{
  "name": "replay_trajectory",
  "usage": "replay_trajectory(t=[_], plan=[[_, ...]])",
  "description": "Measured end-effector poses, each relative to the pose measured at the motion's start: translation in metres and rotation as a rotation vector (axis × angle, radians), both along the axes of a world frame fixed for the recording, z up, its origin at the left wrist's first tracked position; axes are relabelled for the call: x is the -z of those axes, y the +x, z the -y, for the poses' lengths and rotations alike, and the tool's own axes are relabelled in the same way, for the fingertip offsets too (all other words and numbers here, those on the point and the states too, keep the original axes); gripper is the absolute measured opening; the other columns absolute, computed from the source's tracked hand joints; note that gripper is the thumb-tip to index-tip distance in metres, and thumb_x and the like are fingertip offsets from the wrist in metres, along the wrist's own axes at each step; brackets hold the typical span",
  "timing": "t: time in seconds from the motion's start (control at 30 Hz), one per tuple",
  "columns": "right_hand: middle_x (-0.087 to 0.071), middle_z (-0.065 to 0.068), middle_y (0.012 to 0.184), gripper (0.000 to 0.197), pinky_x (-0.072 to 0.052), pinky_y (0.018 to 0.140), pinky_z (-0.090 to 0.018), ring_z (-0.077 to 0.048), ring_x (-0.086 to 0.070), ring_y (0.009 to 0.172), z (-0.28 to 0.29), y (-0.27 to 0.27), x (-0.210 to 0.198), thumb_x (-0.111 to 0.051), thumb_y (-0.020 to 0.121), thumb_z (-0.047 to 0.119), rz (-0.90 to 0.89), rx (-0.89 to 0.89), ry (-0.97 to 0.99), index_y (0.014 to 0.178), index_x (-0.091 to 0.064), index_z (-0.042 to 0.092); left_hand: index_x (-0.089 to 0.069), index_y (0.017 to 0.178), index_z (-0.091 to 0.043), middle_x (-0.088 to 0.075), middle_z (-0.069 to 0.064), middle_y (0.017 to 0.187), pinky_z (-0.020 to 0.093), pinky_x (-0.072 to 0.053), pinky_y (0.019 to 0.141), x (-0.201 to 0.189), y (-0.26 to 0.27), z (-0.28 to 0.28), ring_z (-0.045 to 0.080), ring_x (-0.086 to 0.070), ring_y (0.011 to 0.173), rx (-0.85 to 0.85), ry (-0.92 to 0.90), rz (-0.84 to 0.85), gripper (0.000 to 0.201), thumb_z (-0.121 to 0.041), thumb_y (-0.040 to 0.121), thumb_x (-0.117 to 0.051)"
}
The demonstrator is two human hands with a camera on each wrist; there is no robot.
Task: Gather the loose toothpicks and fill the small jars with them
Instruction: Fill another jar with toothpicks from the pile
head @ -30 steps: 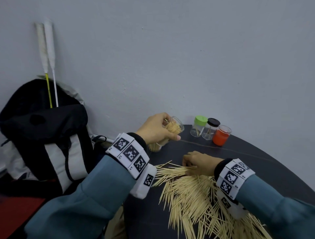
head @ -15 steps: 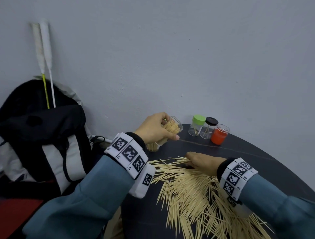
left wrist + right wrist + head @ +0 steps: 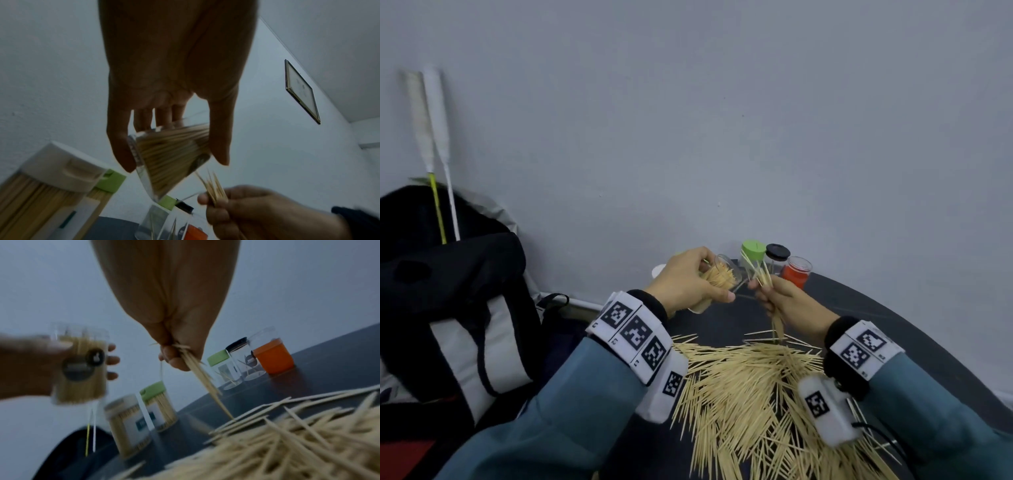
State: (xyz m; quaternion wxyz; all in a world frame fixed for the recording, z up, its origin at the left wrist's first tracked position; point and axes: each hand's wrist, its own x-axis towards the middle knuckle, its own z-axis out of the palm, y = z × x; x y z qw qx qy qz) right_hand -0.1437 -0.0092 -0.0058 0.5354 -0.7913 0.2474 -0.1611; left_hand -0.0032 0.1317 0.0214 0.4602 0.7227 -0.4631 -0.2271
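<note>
My left hand (image 3: 690,282) grips a clear small jar (image 3: 722,279) packed with toothpicks, tilted with its mouth toward the right; the same jar (image 3: 170,155) fills the left wrist view. My right hand (image 3: 784,299) pinches a small bundle of toothpicks (image 3: 760,274) just right of the jar's mouth, tips pointing up. In the right wrist view the bundle (image 3: 199,371) hangs below the fingers and the jar (image 3: 81,365) is at the left. A large heap of loose toothpicks (image 3: 750,394) covers the dark round table (image 3: 893,322).
At the table's far edge stand a green-lidded jar (image 3: 751,257), a black-lidded jar (image 3: 777,258) and an orange jar (image 3: 796,272). Two filled jars (image 3: 141,415) stand behind my left hand. A black and white backpack (image 3: 458,308) leans against the wall at left.
My right hand has lifted off the heap with a pinch of toothpicks and risen to the jar's mouth. The left hand kept hold of the jar and raised it slightly.
</note>
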Motion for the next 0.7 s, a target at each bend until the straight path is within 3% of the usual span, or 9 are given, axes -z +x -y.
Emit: replay_trajectory(t=[0.17,0.27,0.37,0.47,0.7], plan=[[-0.038,0.002,0.067,0.028,-0.035,0.052,-0.015,-0.008,-0.035,0.057,0.005,0.001,-0.012,-0.022,0.102,0.007,0.311,0.108,0.184,0.083,-0.041,0.014,-0.054,0.106,-0.016,-0.061,0.002,0.109,0.032,-0.048,0.089,0.003,-0.013,0.009,0.019,-0.058,0.103,0.055,0.036,0.026,0.049,-0.02,0.068,-0.083],[-0.044,0.01,0.056,0.029,-0.035,0.05,-0.015,-0.003,-0.037,0.049,0.002,-0.001,-0.024,-0.021,0.102,0.006,0.526,0.16,0.28,0.084,-0.042,0.014,-0.053,0.104,-0.017,-0.062,0.0,0.106,0.028,-0.047,0.084,0.005,-0.021,0.014,0.017,-0.059,0.099,0.099,0.063,0.04,0.047,-0.02,0.068,-0.083],[-0.044,0.014,0.053,0.029,-0.034,0.047,-0.012,0.0,-0.037,0.046,-0.004,-0.001,-0.042,-0.02,0.102,0.006,0.651,0.178,0.273,0.085,-0.04,0.015,-0.053,0.11,-0.018,-0.06,-0.002,0.111,0.029,-0.047,0.087,0.007,-0.027,0.02,0.015,-0.057,0.102,0.133,0.11,0.083,0.051,-0.024,0.069,-0.083],[-0.041,0.011,0.057,0.029,-0.033,0.048,-0.012,0.0,-0.036,0.046,-0.011,0.0,-0.057,-0.019,0.103,0.006,0.711,0.161,0.22,0.084,-0.04,0.016,-0.054,0.114,-0.017,-0.06,0.0,0.117,0.031,-0.048,0.092,0.01,-0.035,0.025,0.016,-0.057,0.105,0.147,0.144,0.096,0.055,-0.026,0.068,-0.083],[-0.038,0.003,0.068,0.026,-0.037,0.051,-0.012,0.0,-0.039,0.049,-0.023,0.004,-0.046,-0.02,0.103,0.008,0.598,0.14,0.172,0.088,-0.04,0.016,-0.056,0.114,-0.014,-0.063,0.004,0.115,0.039,-0.049,0.095,0.012,-0.039,0.031,0.02,-0.059,0.105,0.174,0.132,0.042,0.057,-0.026,0.066,-0.084]])
